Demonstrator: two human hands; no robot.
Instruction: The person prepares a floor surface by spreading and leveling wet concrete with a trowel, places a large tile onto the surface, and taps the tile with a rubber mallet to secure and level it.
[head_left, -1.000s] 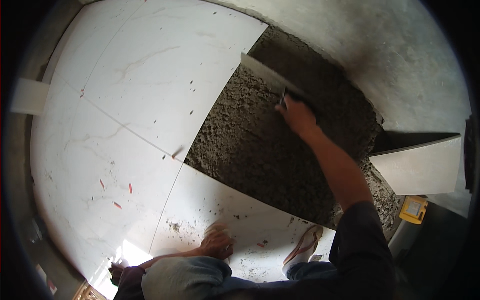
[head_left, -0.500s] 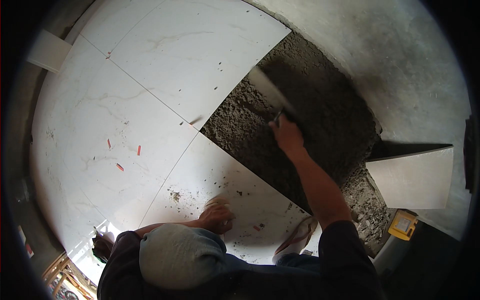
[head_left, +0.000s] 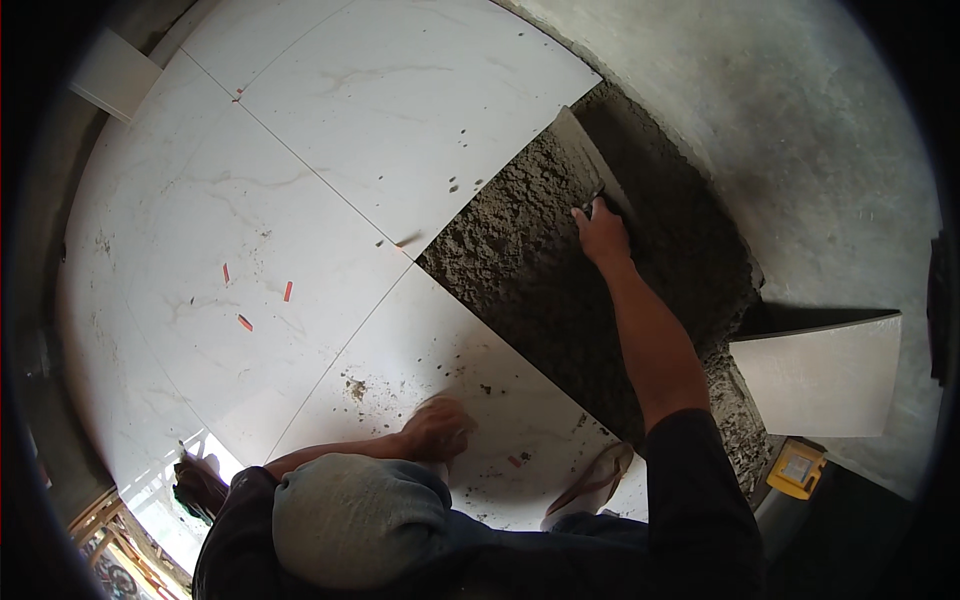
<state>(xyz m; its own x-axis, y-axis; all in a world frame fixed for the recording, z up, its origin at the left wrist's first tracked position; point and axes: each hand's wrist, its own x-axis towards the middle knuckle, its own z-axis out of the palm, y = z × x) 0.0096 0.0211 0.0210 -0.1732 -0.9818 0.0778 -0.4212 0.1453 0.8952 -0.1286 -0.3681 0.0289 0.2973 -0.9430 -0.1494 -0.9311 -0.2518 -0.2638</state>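
My right hand [head_left: 605, 233] is closed round the handle of a long flat trowel [head_left: 590, 150]. Its blade lies on a bed of dark, wet mortar [head_left: 510, 220], close to the edge of the laid floor tiles. Left of the blade the mortar is rough and lumpy; to its right it looks smoother. My left hand [head_left: 437, 428] is curled and slightly blurred, low over a glossy white marble-look tile [head_left: 350, 400] near my knee. Whatever may be inside its fingers is hidden.
Small red pieces [head_left: 288, 291] and mortar crumbs are scattered on the tiles. A loose pale tile piece [head_left: 820, 375] leans at the right, with a yellow tool [head_left: 797, 468] below it. A grey wall [head_left: 800, 150] borders the mortar. My sandalled foot [head_left: 595, 485] is by its near corner.
My right hand and the trowel have moved up and to the right over the mortar. My left hand stays near the same tile. The whole view has shifted slightly.
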